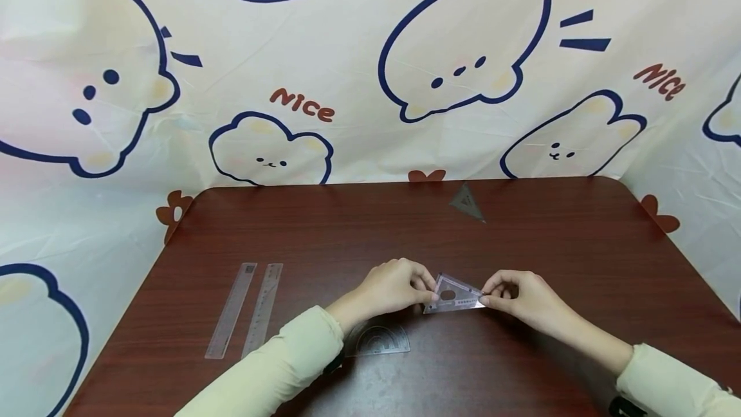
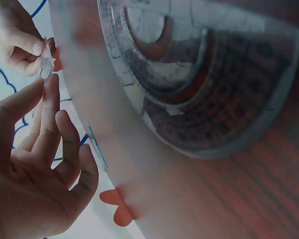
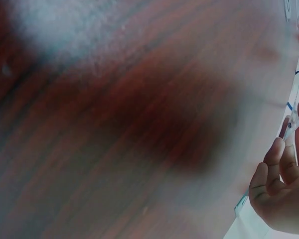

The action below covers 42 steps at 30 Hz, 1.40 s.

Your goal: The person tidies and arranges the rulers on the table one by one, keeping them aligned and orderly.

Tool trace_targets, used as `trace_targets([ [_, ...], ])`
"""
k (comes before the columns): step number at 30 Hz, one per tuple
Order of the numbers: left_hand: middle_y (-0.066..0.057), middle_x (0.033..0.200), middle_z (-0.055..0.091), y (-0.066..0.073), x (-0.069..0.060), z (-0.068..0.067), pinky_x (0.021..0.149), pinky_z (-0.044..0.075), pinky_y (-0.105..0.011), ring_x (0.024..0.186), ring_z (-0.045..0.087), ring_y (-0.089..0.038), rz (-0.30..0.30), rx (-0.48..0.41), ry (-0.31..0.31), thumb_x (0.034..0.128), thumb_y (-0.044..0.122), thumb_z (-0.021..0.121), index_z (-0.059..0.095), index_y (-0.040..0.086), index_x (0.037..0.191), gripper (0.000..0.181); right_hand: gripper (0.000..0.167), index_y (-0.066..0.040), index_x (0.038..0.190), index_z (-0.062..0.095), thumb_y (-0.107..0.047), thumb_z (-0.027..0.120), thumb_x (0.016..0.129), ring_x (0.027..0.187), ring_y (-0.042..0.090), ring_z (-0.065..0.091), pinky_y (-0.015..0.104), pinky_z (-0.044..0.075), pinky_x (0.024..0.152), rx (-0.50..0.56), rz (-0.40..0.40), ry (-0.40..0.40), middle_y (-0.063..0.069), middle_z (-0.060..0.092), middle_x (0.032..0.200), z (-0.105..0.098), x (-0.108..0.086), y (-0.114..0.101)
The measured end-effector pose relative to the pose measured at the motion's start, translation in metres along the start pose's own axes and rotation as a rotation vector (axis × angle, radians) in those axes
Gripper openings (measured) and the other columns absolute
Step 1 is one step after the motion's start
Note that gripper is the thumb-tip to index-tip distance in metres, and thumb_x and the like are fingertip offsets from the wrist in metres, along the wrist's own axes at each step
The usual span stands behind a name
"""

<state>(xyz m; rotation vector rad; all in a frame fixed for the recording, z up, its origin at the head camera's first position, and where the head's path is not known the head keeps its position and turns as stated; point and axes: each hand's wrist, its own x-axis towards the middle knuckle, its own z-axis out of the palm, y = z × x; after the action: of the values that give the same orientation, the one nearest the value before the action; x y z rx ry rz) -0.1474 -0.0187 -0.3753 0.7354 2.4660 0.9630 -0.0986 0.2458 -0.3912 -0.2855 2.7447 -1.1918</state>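
Observation:
A clear set square [image 1: 465, 296] with an oval hole is held between both hands above the brown table in the head view. My left hand [image 1: 399, 285] pinches its left end between thumb and fingertips, while my right hand [image 1: 523, 298] pinches the pointed right corner. Seen from the left wrist, the set square [image 2: 46, 62] is nearly edge-on between the fingertips. Under my left forearm lies a clear protractor [image 1: 382, 342], partly hidden by the sleeve and large in the left wrist view. The right wrist view catches my right hand [image 3: 281, 191] at its edge.
Two clear rulers [image 1: 231, 311] lie side by side on the left of the table [image 1: 550, 230], the nearer end of one behind the left sleeve. Another set square [image 1: 466, 204] rests near the back edge. A patterned cloth [image 1: 359, 69] hangs behind the table.

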Motion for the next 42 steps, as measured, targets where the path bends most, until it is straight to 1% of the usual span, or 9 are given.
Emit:
trace_targets([
  [4, 0.022, 0.067, 0.066, -0.001, -0.002, 0.003, 0.072, 0.046, -0.029, 0.062, 0.064, -0.003, 0.009, 0.015, -0.005, 0.0886, 0.030, 0.076, 0.074, 0.026, 0.092, 0.005, 0.012, -0.017, 0.085, 0.070, -0.024, 0.080, 0.085, 0.065, 0.009, 0.051, 0.024, 0.042, 0.059, 0.001, 0.000, -0.010, -0.006, 0.060, 0.073, 0.002, -0.003, -0.001],
  [7, 0.022, 0.067, 0.066, -0.002, -0.005, 0.005, 0.072, 0.046, -0.029, 0.061, 0.063, -0.002, 0.012, 0.024, -0.010, 0.0887, 0.029, 0.076, 0.074, 0.026, 0.092, 0.005, 0.013, -0.018, 0.084, 0.069, -0.024, 0.080, 0.084, 0.064, 0.007, 0.050, 0.023, 0.041, 0.059, -0.006, -0.020, -0.016, -0.007, 0.060, 0.072, 0.005, -0.005, 0.000],
  [12, 0.023, 0.067, 0.065, -0.003, -0.011, 0.009, 0.082, 0.047, -0.035, 0.060, 0.064, -0.003, 0.018, 0.027, -0.025, 0.0891, 0.028, 0.076, 0.074, 0.025, 0.091, 0.004, 0.013, -0.018, 0.083, 0.069, -0.024, 0.081, 0.083, 0.063, 0.005, 0.050, 0.023, 0.041, 0.058, -0.017, -0.030, -0.040, -0.010, 0.060, 0.071, 0.008, -0.009, 0.001],
  [16, 0.024, 0.066, 0.065, -0.004, -0.012, 0.011, 0.085, 0.047, -0.037, 0.059, 0.063, -0.002, 0.026, 0.048, -0.034, 0.0883, 0.029, 0.076, 0.073, 0.026, 0.089, 0.004, 0.014, -0.018, 0.083, 0.069, -0.026, 0.081, 0.083, 0.064, 0.005, 0.051, 0.023, 0.042, 0.058, -0.017, -0.030, -0.064, -0.010, 0.061, 0.072, 0.010, -0.013, 0.002],
  [24, 0.026, 0.066, 0.063, -0.005, -0.016, 0.013, 0.081, 0.045, -0.033, 0.059, 0.058, 0.004, 0.026, 0.091, -0.060, 0.0848, 0.030, 0.079, 0.072, 0.028, 0.084, 0.007, 0.016, -0.018, 0.082, 0.069, -0.028, 0.082, 0.082, 0.062, 0.005, 0.052, 0.024, 0.043, 0.057, 0.005, -0.014, -0.101, -0.010, 0.061, 0.071, 0.015, -0.018, 0.002],
  [27, 0.026, 0.065, 0.063, -0.004, -0.017, 0.015, 0.083, 0.045, -0.035, 0.061, 0.058, 0.005, 0.021, 0.091, -0.072, 0.0844, 0.031, 0.080, 0.072, 0.028, 0.083, 0.008, 0.017, -0.018, 0.082, 0.069, -0.028, 0.082, 0.081, 0.061, 0.005, 0.052, 0.023, 0.043, 0.057, 0.011, -0.012, -0.112, -0.010, 0.062, 0.070, 0.015, -0.020, 0.001],
  [32, 0.026, 0.065, 0.064, -0.004, -0.020, 0.018, 0.077, 0.044, -0.031, 0.063, 0.058, 0.006, 0.013, 0.089, -0.088, 0.0839, 0.031, 0.080, 0.071, 0.029, 0.079, 0.011, 0.016, -0.019, 0.081, 0.069, -0.028, 0.082, 0.081, 0.059, 0.005, 0.051, 0.023, 0.042, 0.055, 0.018, -0.020, -0.127, -0.011, 0.062, 0.070, 0.017, -0.022, 0.002],
  [34, 0.026, 0.065, 0.064, -0.005, -0.020, 0.018, 0.073, 0.043, -0.028, 0.063, 0.058, 0.006, 0.014, 0.086, -0.092, 0.0839, 0.031, 0.080, 0.071, 0.029, 0.079, 0.011, 0.015, -0.020, 0.081, 0.069, -0.028, 0.082, 0.081, 0.059, 0.005, 0.050, 0.023, 0.042, 0.054, 0.012, -0.021, -0.130, -0.011, 0.062, 0.070, 0.018, -0.023, 0.002],
  [42, 0.027, 0.066, 0.063, -0.006, -0.023, 0.019, 0.074, 0.043, -0.028, 0.063, 0.058, 0.006, 0.032, 0.092, -0.103, 0.0848, 0.031, 0.080, 0.071, 0.029, 0.080, 0.010, 0.015, -0.022, 0.080, 0.069, -0.028, 0.082, 0.081, 0.056, 0.004, 0.046, 0.023, 0.040, 0.052, -0.042, -0.013, -0.120, -0.014, 0.060, 0.069, 0.020, -0.025, -0.003],
])
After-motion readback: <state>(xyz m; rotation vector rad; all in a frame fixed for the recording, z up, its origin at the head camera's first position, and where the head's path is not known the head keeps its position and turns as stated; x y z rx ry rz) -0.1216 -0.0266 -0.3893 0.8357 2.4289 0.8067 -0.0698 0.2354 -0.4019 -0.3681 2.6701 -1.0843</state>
